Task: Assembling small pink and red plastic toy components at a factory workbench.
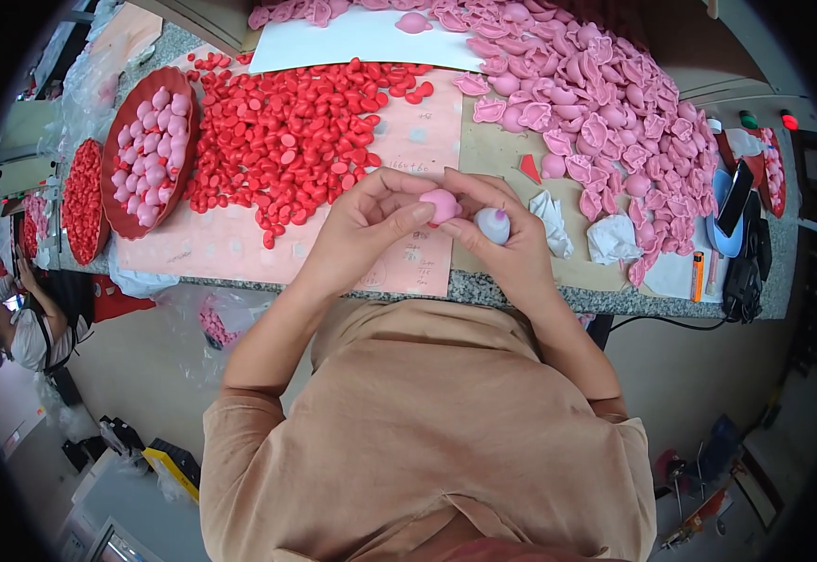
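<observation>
A small pink rounded piece [443, 204] is pinched between both hands above the table's front edge. My left hand [366, 229] grips it with thumb and fingers from the left. My right hand [502, 234] holds it from the right and also carries a small white bottle-like object [493, 226] with a purple tip in its palm. Behind the hands lies a heap of small red pieces [287, 131] on a pink sheet, and a large heap of pink shell-shaped pieces [596, 84] spreads across the back right.
Two dark red bowls stand at the left: one [151, 140] holds pale pink pieces, the other [82, 201] red ones. Crumpled white cloths [581, 229], a phone [736, 197] and an orange pen [698, 276] lie at the right. Another person [15, 323] sits at far left.
</observation>
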{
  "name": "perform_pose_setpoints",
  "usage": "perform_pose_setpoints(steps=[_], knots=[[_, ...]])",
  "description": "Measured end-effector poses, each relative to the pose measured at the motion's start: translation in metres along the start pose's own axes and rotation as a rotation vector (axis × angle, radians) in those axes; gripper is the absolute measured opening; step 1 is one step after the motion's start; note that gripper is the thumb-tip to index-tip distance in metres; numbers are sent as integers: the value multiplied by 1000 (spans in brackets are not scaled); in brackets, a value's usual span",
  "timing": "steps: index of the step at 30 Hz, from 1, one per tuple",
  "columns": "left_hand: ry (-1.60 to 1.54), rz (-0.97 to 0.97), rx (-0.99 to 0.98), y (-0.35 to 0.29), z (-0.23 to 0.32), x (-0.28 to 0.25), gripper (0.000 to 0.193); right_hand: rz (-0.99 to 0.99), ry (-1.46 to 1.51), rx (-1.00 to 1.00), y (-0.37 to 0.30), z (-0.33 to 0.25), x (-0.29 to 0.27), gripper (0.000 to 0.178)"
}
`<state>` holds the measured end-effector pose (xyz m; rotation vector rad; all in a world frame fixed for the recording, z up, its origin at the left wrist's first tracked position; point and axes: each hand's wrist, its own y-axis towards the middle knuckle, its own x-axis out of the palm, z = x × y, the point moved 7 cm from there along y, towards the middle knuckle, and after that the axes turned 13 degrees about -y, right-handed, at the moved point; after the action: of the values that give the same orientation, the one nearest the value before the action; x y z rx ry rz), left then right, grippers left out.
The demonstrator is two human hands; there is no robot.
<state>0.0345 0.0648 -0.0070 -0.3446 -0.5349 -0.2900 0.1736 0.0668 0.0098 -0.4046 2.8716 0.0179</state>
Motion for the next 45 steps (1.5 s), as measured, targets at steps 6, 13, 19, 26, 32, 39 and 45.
perform_pose_setpoints(steps=[6,13,19,26,32,39,45], knots=[[-148,51,5,-3,-7,-2,28,-1,-88,-35,-1,2,-3,35],[-149,-16,85,-5,-12,4,36,44,-40,-109,-1,0,-7,31],[-34,-40,132,-3,-16,8,38,67,-104,-148,-3,-1,-7,31],[-236,-52,80,-2,-23,3,38,137,-183,-239,-3,-23,-5,33],[-243,-55,116,-1,-22,5,38,159,-264,-265,-2,-20,-5,30],[-365,-91,50,0,-20,2,37,-129,338,227,3,9,2,27],[-172,-3,88,3,-20,-1,38,-75,308,269,4,14,1,30]])
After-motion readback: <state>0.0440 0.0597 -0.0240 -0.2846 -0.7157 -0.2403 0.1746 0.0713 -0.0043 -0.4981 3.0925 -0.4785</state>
